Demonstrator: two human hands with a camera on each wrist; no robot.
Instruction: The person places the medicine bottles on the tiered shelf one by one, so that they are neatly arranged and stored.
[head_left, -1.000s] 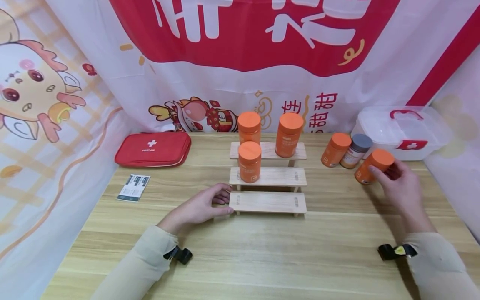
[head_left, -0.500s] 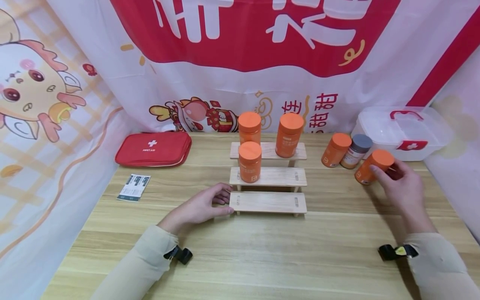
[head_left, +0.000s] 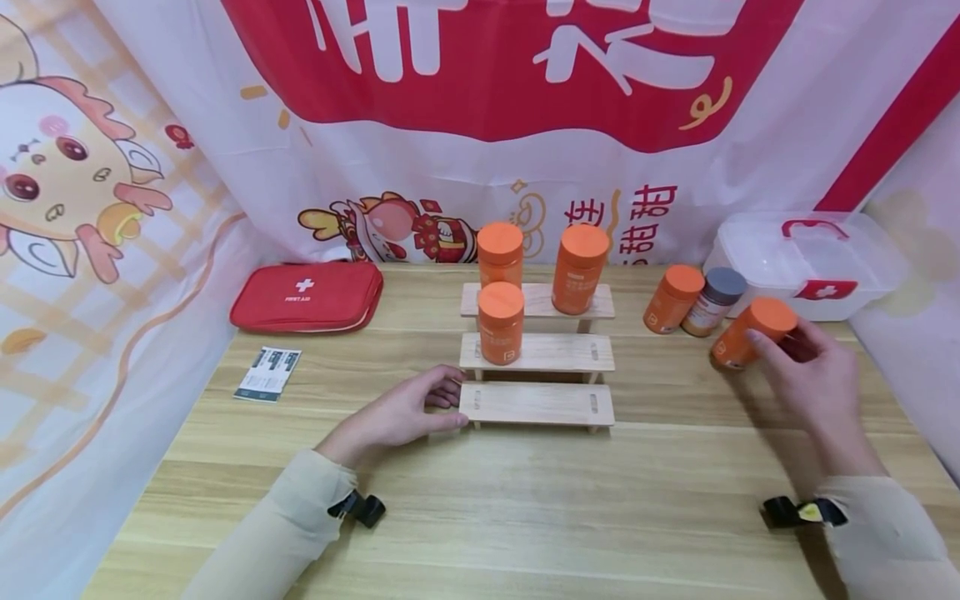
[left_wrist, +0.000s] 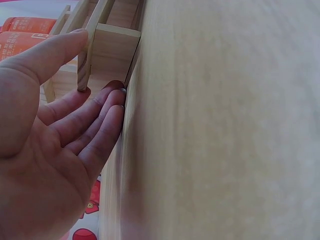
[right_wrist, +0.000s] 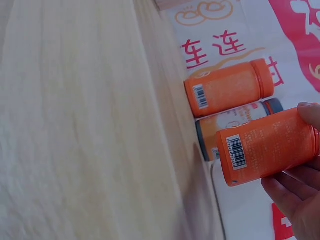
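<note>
My right hand grips an orange supplement bottle near its lid, thumb on one side and fingers on the other. In the right wrist view the orange bottle shows its barcode, and its base is off the table. My left hand pinches the left end of the lowest step of a three-step wooden display stand. The left wrist view has the thumb on one face of the step board and a fingertip at its edge. Two orange bottles stand on the top step, another on the middle one.
An orange bottle and a grey-lidded bottle stand together right of the stand. Behind them is a clear first-aid box. At left lie a red first-aid pouch and a printed packet. A printed cloth hangs behind.
My right hand has shifted slightly to the right with the orange bottle, which moved a little with it. The left hand stays at the stand.
</note>
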